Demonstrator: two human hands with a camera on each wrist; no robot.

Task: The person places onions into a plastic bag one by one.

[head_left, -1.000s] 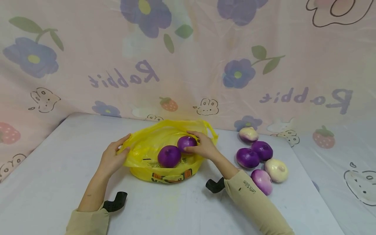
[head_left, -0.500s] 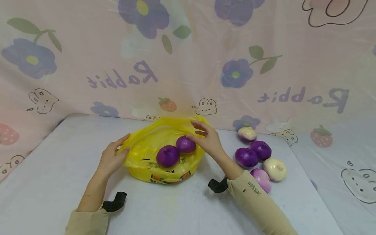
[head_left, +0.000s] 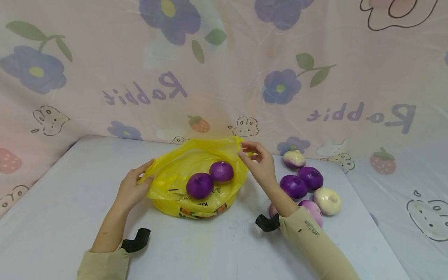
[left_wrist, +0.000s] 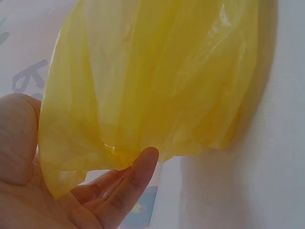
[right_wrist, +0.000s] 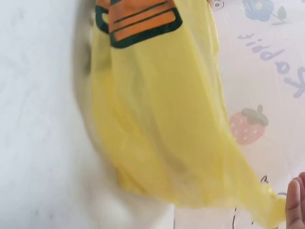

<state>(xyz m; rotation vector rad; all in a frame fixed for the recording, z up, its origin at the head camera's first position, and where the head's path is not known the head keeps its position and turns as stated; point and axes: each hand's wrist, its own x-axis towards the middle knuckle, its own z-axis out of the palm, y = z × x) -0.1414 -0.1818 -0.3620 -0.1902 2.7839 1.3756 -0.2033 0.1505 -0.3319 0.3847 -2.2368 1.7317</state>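
At table centre, my left hand [head_left: 133, 188] pinches the yellow bag [head_left: 196, 175] open, two onions [head_left: 210, 179] inside; my right hand [head_left: 260, 165], released and empty, likely fetches loose onions [head_left: 308, 184] at three o'clock.

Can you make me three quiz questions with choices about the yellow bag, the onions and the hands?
1. Where are the two purple onions?
A. inside the yellow bag
B. on the floor
C. in the right hand

2. How many onions lie on the table outside the bag?
A. one
B. five
C. nine

3. What is the left hand doing?
A. lying flat on the table
B. holding an onion
C. gripping the edge of the yellow bag

Answers: 1 A, both sit in the bag's open mouth. 2 B, the group of onions beside the right hand counts five. 3 C, the left wrist view shows fingers pinching the plastic.
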